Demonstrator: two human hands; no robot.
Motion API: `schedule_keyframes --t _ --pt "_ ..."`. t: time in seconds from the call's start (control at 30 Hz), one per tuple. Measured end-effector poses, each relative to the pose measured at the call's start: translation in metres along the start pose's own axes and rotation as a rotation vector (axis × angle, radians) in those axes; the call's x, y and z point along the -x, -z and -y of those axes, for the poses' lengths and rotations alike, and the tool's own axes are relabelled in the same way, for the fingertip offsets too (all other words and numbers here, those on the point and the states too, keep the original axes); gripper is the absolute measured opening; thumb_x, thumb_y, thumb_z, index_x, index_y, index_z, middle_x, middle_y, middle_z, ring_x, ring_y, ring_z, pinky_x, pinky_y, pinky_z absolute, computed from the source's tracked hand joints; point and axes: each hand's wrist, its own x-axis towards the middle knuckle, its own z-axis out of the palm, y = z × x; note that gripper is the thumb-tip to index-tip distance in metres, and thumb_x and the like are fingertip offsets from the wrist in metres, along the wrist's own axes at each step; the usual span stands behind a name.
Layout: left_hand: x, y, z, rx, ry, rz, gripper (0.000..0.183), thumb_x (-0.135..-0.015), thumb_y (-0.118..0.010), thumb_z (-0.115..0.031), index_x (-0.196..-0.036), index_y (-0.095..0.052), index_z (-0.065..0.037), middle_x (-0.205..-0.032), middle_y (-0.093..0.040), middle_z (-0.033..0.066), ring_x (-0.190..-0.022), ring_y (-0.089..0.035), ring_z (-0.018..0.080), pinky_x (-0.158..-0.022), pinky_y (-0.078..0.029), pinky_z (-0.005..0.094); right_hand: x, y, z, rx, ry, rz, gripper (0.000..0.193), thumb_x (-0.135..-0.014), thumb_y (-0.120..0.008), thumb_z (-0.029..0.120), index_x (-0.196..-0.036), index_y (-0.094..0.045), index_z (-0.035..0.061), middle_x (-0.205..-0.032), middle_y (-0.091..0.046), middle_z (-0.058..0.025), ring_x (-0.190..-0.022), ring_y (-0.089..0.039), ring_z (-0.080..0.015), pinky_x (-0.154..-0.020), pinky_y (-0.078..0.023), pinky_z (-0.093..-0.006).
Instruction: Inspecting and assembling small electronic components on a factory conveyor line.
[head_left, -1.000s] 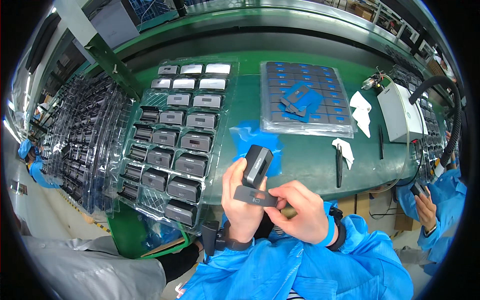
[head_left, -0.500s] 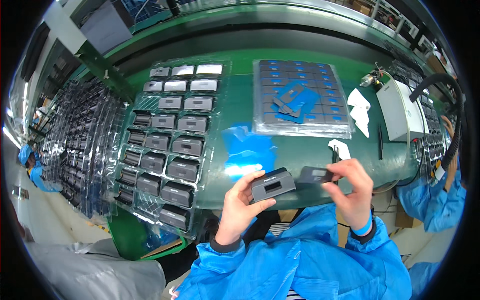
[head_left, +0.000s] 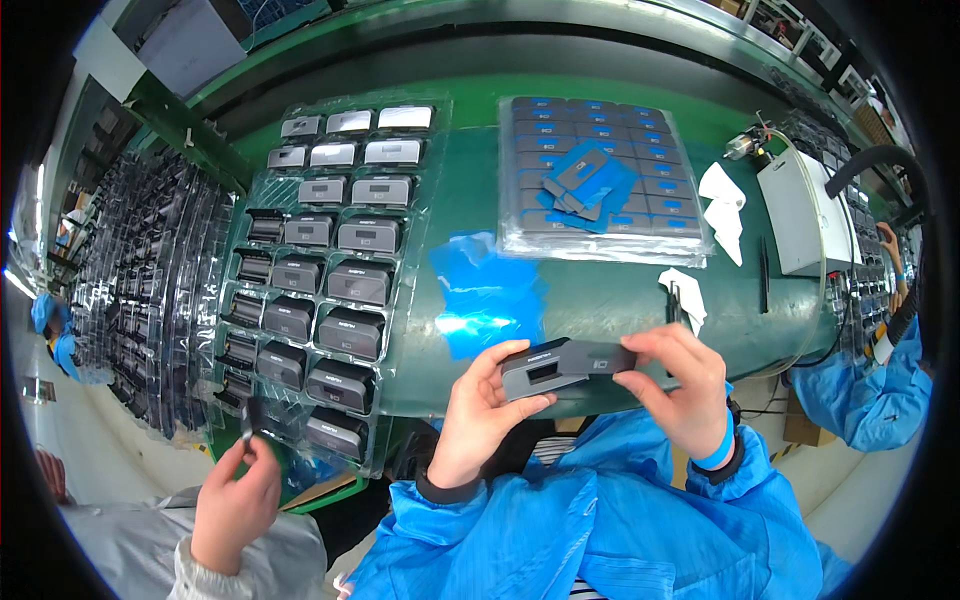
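1. Head view: got a dark grey housing [head_left: 518, 387] gripped in the left hand [head_left: 478, 412], thumb along its near side, fingers on its far left. Sits around the near edge of the counter [head_left: 610, 290].

2. Got a flat grey panel [head_left: 600, 359] pinched by its right end between thumb and fingertips of the right hand [head_left: 685, 385]. Overlaps the right part of the housing from this angle; can't tell if actually touching.

3. Would keep that left grip steady and the thumb off the face around the dark slot [head_left: 543, 373].

4. Probably best to square the panel's long edges with the housing's before any pressing. Easier to fix a crooked start than a crooked finish, imo.

5. Would hold the panel by its edges, to go easy on fingerprints.

6. Keep the blue film [head_left: 487, 290], just beyond the left hand, out from under the parts.

7. Watch the left elbow too: spotted a co-worker's hand [head_left: 238, 500] holding a dark part [head_left: 250, 418] near the clear tray [head_left: 408, 225].
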Motion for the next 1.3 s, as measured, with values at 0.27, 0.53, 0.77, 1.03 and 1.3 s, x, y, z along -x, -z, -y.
schedule_keyframes --t 0.27,0.53,0.77,1.03,1.3 --pt "-0.001 -0.003 0.005 -0.042 -0.004 0.004 0.059 -0.077 -0.064 0.014 -0.130 -0.041 0.000 -0.113 -0.058 0.0129 -0.103 -0.061 0.0197 -0.090 -0.052 0.0317 -0.005 -0.012 0.002 0.091 0.148 0.165 0.035 -0.068 -0.074 0.003 -0.101 -0.063 0.0026 -0.083 -0.055 -0.0103 -0.073 -0.056 -0.0280 -0.063 -0.048 -0.0366" --pt "0.000 -0.001 0.008 -0.045 -0.012 0.035 0.058 -0.079 -0.065 0.011 -0.130 -0.040 0.000 -0.113 -0.060 0.0129 -0.104 -0.060 0.0179 -0.089 -0.052 0.0309 -0.008 -0.018 0.000 0.079 0.179 0.222 0.035 -0.068 -0.073 0.002 -0.101 -0.062 0.0015 -0.083 -0.054 -0.0107 -0.073 -0.056 -0.0284 -0.063 -0.047 -0.0368" --pt "-0.002 -0.004 0.008 -0.070 -0.001 0.030 0.056 -0.080 -0.064 0.011 -0.130 -0.040 0.001 -0.112 -0.060 0.0138 -0.103 -0.061 0.0180 -0.088 -0.052 0.0309 -0.011 -0.021 -0.003 0.097 0.195 0.261 0.033 -0.069 -0.071 0.001 -0.100 -0.061 0.0007 -0.082 -0.053 -0.0107 -0.073 -0.055 -0.0287 -0.065 -0.047 -0.0369" --pt "0.000 -0.003 0.003 -0.122 0.055 0.084 0.056 -0.083 -0.058 0.011 -0.132 -0.035 -0.002 -0.113 -0.057 0.0144 -0.098 -0.062 0.0183 -0.082 -0.053 0.0302 -0.011 -0.026 -0.008 0.095 0.208 0.260 0.032 -0.068 -0.071 0.003 -0.098 -0.061 0.0001 -0.083 -0.053 -0.0111 -0.076 -0.055 -0.0289 -0.068 -0.048 -0.0370" --pt "0.002 -0.005 -0.004 -0.095 0.045 0.083 0.053 -0.086 -0.062 0.000 -0.132 -0.034 -0.006 -0.105 -0.058 0.0094 -0.087 -0.061 0.0154 -0.077 -0.050 0.0281 -0.010 -0.031 -0.013 -0.030 0.194 0.218 0.031 -0.068 -0.076 0.008 -0.096 -0.064 0.0017 -0.080 -0.056 -0.0097 -0.072 -0.057 -0.0272 -0.063 -0.048 -0.0361"
